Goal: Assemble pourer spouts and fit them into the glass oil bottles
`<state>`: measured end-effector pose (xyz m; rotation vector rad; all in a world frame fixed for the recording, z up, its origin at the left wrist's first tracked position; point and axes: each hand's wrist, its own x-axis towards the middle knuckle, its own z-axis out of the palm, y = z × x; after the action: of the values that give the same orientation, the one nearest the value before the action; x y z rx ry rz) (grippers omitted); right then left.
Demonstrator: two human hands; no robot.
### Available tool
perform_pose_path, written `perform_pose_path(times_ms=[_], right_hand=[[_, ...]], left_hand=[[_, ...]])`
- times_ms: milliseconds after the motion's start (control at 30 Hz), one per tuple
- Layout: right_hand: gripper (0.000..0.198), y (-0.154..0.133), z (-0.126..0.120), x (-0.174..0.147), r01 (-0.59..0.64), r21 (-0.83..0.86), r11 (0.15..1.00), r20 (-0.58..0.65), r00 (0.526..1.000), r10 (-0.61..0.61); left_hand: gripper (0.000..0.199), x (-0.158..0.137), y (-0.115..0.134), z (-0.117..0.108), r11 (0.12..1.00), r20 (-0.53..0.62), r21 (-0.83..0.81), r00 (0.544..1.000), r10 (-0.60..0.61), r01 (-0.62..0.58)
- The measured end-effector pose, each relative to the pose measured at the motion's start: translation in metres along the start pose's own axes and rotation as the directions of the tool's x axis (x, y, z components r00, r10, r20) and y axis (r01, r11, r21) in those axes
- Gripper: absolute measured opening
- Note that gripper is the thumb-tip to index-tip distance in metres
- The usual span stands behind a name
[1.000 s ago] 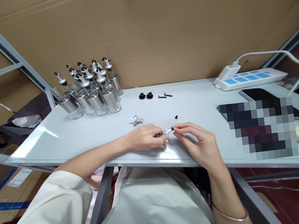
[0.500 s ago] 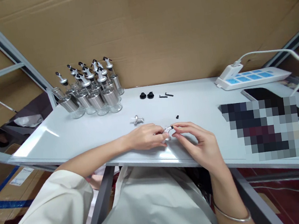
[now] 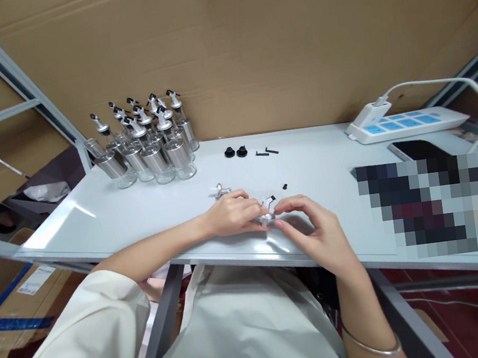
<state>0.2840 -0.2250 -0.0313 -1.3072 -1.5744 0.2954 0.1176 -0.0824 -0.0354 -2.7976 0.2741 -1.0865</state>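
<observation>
Glass bottles (image 3: 157, 159) in steel sleeves are crowding the back left corner of the bench (image 3: 328, 162), most wearing spouts, while the leftmost is showing a bare neck. The sleeves are hiding much inside, so I can't tell the contents. Near the middle of the front edge, the left hand (image 3: 232, 212) is resting knuckles up, its grip pinching a silver pourer (image 3: 268, 219). Opposite, the right hand (image 3: 317, 227) is arching, thumb and fingertips pinching the pourer's other side.
</observation>
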Motion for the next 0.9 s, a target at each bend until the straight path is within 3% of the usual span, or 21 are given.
perform_pose_path(times_ms=[133,300,567,733,900], right_hand=[[0.01,-0.0011,0.0,-0.0007,-0.025,-0.013,1.0,0.11,0.994,0.026],[0.011,-0.0017,0.0012,-0.0006,-0.077,0.004,0.997,0.039,0.996,0.077],[0.013,-0.0028,0.0003,0.0005,-0.044,0.009,0.999,0.084,0.996,0.043],[0.009,0.0005,0.0013,-0.0003,0.013,0.01,1.0,0.038,0.999,-0.013],[0.009,0.0012,0.0014,-0.0027,-0.021,0.014,1.0,0.026,0.999,0.021]], left_hand=[[0.03,-0.0015,0.0,0.0016,1.0,0.023,0.015,1.0,0.01,-0.011],[0.028,-0.0004,0.0007,0.0005,1.0,0.046,0.01,0.999,0.028,-0.029],[0.03,-0.0011,0.0003,0.0001,1.0,0.054,0.007,0.999,-0.007,0.007],[0.031,-0.0018,0.0002,0.0017,0.999,0.001,-0.042,1.0,-0.006,0.006],[0.04,-0.0009,-0.0008,0.0008,0.996,-0.035,-0.09,0.999,-0.015,0.012]])
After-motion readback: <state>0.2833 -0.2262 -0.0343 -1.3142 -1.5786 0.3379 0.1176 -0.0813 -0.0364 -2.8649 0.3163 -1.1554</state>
